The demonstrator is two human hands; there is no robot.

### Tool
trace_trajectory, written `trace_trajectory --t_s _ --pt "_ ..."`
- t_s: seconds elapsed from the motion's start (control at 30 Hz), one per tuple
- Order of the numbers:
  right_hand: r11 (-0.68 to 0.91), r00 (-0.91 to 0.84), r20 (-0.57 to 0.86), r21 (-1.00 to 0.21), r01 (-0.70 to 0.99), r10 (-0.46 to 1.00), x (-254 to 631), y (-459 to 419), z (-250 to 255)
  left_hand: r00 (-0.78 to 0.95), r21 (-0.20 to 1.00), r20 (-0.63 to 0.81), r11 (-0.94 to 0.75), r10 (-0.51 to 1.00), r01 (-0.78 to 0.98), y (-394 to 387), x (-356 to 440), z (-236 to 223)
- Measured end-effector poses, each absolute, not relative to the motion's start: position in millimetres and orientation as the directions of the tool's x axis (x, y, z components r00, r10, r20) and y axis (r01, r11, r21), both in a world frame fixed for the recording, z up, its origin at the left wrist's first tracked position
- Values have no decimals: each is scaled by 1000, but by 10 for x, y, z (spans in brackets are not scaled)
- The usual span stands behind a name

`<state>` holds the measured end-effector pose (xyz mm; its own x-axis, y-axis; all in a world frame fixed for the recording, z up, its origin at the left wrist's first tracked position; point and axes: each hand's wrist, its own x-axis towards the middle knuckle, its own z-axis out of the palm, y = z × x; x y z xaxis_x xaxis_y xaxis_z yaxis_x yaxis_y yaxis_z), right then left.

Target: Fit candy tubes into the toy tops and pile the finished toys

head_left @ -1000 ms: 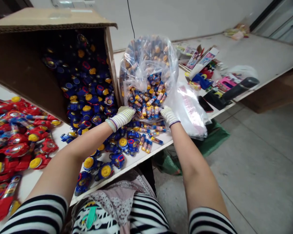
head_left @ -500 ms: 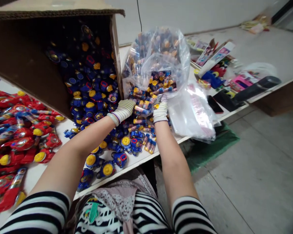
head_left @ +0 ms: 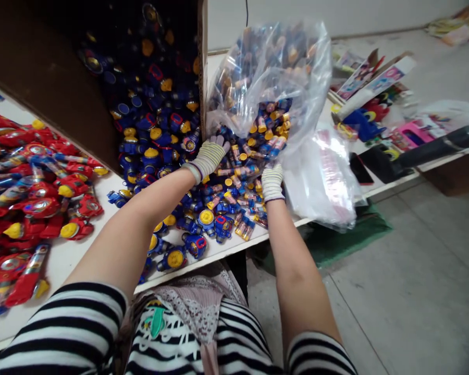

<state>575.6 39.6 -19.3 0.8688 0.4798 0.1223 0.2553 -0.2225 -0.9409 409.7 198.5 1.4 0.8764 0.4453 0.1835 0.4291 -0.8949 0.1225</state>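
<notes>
A big clear plastic bag full of small blue, yellow and red tube-shaped toy parts lies tipped toward me on the white table. Both my hands wear knit gloves. My left hand reaches into the bag's mouth, its fingers curled among the spilled tubes. My right hand lies on the heap of tubes at the mouth, palm down with its fingers buried. More tubes lie loose near the table's front edge.
A tipped cardboard box spills blue and yellow toy pieces at the left of the bag. Red packaged toys cover the table's left. An empty clear bag hangs off the edge. Printed cartons and a black tool lie at the right.
My right hand has moved left from the bag's edge onto the heap. More tubes have slid out of the bag's mouth. My view has dropped and moved closer.
</notes>
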Motion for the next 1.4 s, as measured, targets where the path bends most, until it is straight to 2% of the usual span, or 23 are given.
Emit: trace_trajectory --t_s 0.07,0.13,0.3,0.4,0.47,0.57,0.63,0.7,0.77,0.8,0.87,0.9,1.0,1.07,1.17,1.23,1.3,1.4 --pt "-361 899 148 -880 310 411 5700 350 -254 857 161 187 -875 481 456 1985 4122 1" --pt "-458 898 167 -813 358 406 5632 368 -319 844 201 175 -858 506 472 1980 4129 3" --pt "-527 847 165 -718 454 505 5547 463 -322 851 244 108 -843 514 479 1993 4084 92" --pt "-541 767 158 -622 566 621 5524 262 -158 889 265 42 -863 456 430 2003 3963 195" --pt "-519 688 168 -539 664 706 5447 -43 -42 933 348 70 -885 354 310 1977 3758 257" --pt "-486 622 197 -467 739 758 5204 -575 25 941 597 239 -801 240 53 1878 3212 301" --pt "-462 567 168 -419 782 807 5013 -812 -13 894 751 317 -660 316 -33 1798 2751 291" --pt "-413 488 122 -383 827 864 4859 -876 -82 811 850 326 -525 486 -27 1747 2290 246" --pt "-420 457 69 -296 858 887 4772 -787 -151 684 900 313 -435 659 8 1764 1844 162" --pt "-457 473 35 -208 865 880 4758 -708 -183 612 913 307 -408 729 28 1797 1615 104" --pt "-524 522 -41 -36 851 852 4788 -534 -239 485 926 288 -370 825 79 1871 1131 -38" --pt "-542 541 -69 3 840 838 4825 -459 -262 444 929 266 -350 856 118 1888 880 -121" --pt "-566 560 -108 -44 823 822 4941 -350 -268 400 923 133 -261 907 284 1777 214 -414" --pt "-565 563 -54 -138 814 825 4919 -365 -193 456 883 28 -236 890 407 1595 -52 -629" --pt "-507 556 92 -310 805 826 4597 -389 -11 618 742 -72 -372 783 557 1355 -122 -880" --pt "-431 532 129 -444 786 837 4221 -333 78 686 617 -114 -490 719 616 1300 -24 -955" --pt "-343 476 69 -604 720 876 3795 -215 95 706 529 -156 -545 691 650 1321 85 -965" --pt "-283 347 -101 -801 528 932 3227 -3 -19 682 511 -170 -528 711 678 1371 132 -938"
